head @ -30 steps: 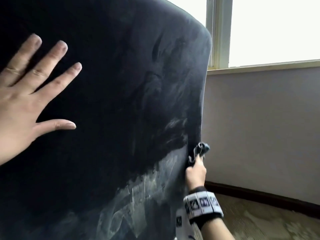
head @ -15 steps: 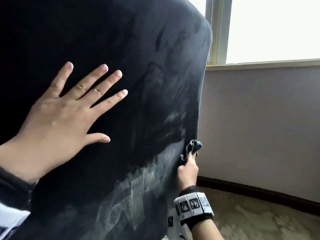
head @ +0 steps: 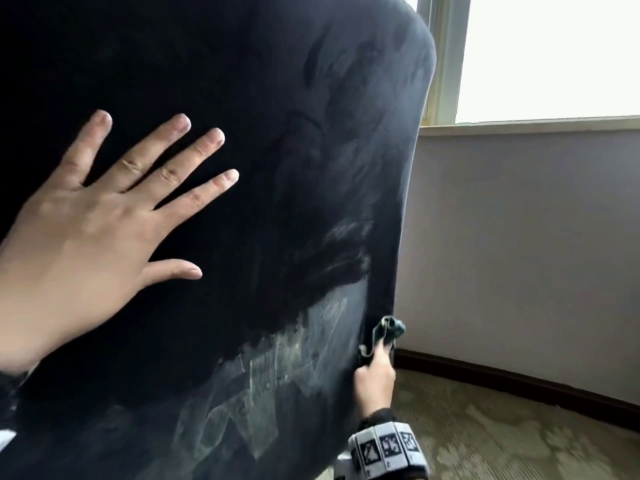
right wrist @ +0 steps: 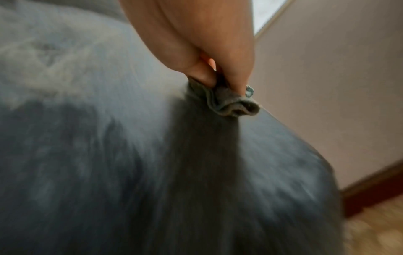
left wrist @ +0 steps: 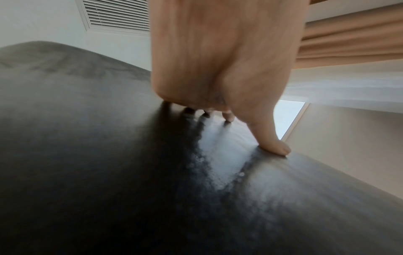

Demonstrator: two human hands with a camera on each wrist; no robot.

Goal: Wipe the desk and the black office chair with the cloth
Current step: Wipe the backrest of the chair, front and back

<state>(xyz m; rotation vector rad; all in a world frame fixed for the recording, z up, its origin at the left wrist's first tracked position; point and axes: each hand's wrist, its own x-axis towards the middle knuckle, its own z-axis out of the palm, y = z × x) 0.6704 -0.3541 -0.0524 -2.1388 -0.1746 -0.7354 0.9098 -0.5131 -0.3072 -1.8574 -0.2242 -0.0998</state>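
Observation:
The back of the black office chair [head: 277,168] fills most of the head view, its lower part streaked with pale dusty smears [head: 270,382]. My left hand [head: 104,216] lies flat on it with fingers spread; in the left wrist view the thumb [left wrist: 277,146] presses the dark surface [left wrist: 109,155]. My right hand [head: 375,375] pinches a bunched grey-green cloth [head: 388,329] against the backrest's lower right edge. In the right wrist view the cloth [right wrist: 231,103] sticks out between thumb and fingers on the chair [right wrist: 152,172]. The desk is out of sight.
A pale wall [head: 519,237] with a dark skirting board [head: 519,386] stands right of the chair, under a bright window [head: 554,57]. Patterned carpet [head: 502,438] lies below. A curtain [left wrist: 348,43] and a ceiling vent [left wrist: 117,15] show in the left wrist view.
My left hand has slid right across the backrest, fingers still spread. The right hand, with the cloth, has stayed at about the same spot on the right edge.

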